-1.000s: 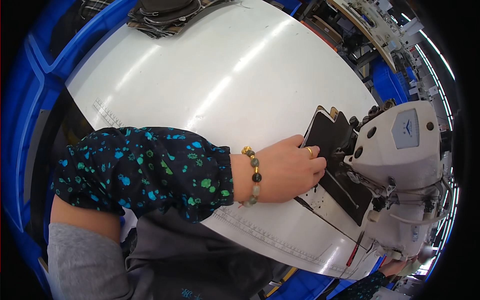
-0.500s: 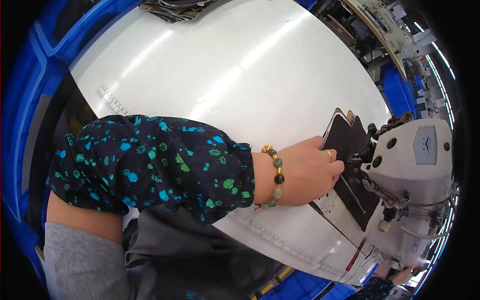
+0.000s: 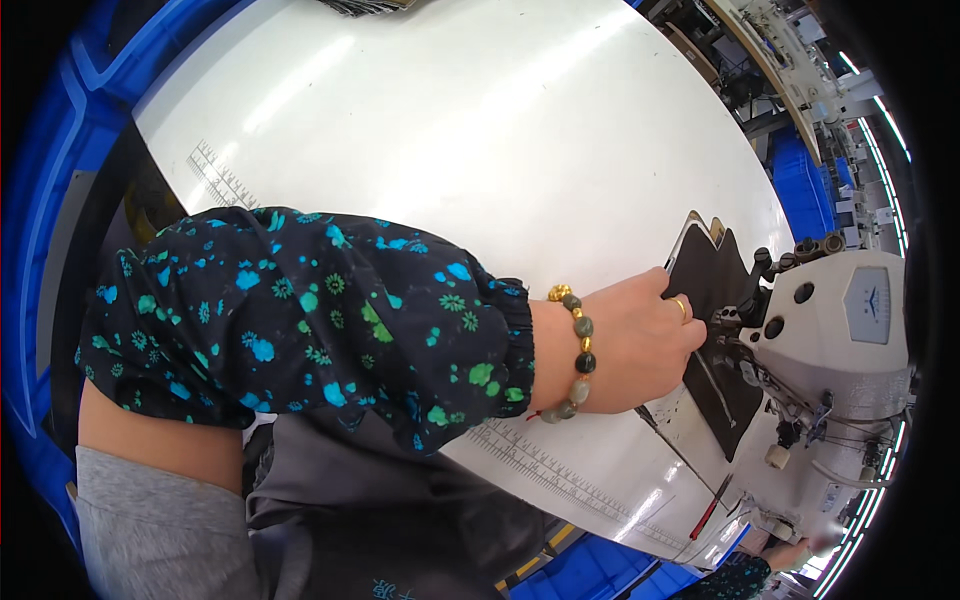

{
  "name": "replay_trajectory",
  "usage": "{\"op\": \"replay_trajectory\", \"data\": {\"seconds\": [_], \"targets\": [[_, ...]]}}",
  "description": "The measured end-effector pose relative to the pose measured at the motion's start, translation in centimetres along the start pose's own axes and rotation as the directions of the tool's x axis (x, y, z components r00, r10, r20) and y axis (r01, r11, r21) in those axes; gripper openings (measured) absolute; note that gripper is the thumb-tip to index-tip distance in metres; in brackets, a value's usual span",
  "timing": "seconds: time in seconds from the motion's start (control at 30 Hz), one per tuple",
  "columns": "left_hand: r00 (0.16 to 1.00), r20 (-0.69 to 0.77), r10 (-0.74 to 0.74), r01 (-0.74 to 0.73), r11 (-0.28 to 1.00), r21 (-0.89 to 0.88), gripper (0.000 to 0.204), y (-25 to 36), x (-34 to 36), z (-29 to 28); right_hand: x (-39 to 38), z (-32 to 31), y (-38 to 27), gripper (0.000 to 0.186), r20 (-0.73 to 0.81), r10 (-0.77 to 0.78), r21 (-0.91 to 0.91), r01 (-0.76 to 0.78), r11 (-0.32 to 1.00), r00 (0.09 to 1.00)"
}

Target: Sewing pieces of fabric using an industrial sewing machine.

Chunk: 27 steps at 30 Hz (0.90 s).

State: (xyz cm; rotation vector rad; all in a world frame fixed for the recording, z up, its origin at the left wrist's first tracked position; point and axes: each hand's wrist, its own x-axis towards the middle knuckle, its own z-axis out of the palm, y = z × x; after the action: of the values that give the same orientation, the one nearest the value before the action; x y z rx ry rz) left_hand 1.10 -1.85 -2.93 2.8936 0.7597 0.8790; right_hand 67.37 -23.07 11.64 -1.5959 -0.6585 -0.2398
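My left hand (image 3: 635, 345), wearing a beaded bracelet and a ring, is palm down with bent fingers closed on the near edge of a dark, flat panel (image 3: 712, 275). Its fingertips are partly hidden. The panel lies beside the needle area of a white sewing machine (image 3: 830, 320), and a light edge shows along its far left side. My right hand (image 3: 790, 553) is at the machine's lower right end, small and blurred, so its fingers cannot be made out. Patterned dark sleeves cover both forearms.
A slim red-handled tool (image 3: 708, 517) lies on the white table (image 3: 450, 130) near its front edge. Printed ruler scales run along the table. A dark bundle (image 3: 365, 5) sits at the far edge. Blue bins (image 3: 40, 210) stand at the left.
The view has shifted slightly, so most things appear farther right. My left hand has moved a little rightward, still on the dark panel. The far bundle is now mostly out of view.
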Motion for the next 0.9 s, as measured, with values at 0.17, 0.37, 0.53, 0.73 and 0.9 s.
{"op": "replay_trajectory", "data": {"seconds": [0.17, 0.37, 0.53, 0.73, 0.9], "targets": [[1.000, 0.013, -0.007, 0.007, 1.000, 0.009, 0.020, 0.1, 0.1, 0.1, -3.9, 2.8, -3.1, 0.060, 0.016, 0.003, -0.005, -0.003, 1.000, 1.000], [1.000, 0.026, -0.003, 0.003, 1.000, 0.004, 0.018, 0.2, 0.2, 0.0, -8.1, 4.8, -7.8, 0.060, 0.214, -0.006, -0.118, 0.032, 0.992, 0.977], [1.000, 0.022, -0.003, 0.003, 1.000, 0.020, 0.018, 0.2, 0.2, 0.0, 0.0, 1.7, -4.0, 0.062, 0.195, -0.030, -0.078, 0.046, 0.996, 0.980], [1.000, 0.026, -0.009, 0.009, 1.000, -0.018, 0.019, 0.2, 0.1, 0.0, 5.9, -0.9, 2.3, 0.061, 0.041, -0.006, -0.006, 0.007, 1.000, 0.999], [0.999, 0.038, 0.000, 0.000, 1.000, 0.001, 0.020, 0.1, 0.1, 0.1, 2.3, 0.1, 1.7, 0.059, 0.009, 0.019, 0.050, -0.020, 0.999, 1.000]]}}
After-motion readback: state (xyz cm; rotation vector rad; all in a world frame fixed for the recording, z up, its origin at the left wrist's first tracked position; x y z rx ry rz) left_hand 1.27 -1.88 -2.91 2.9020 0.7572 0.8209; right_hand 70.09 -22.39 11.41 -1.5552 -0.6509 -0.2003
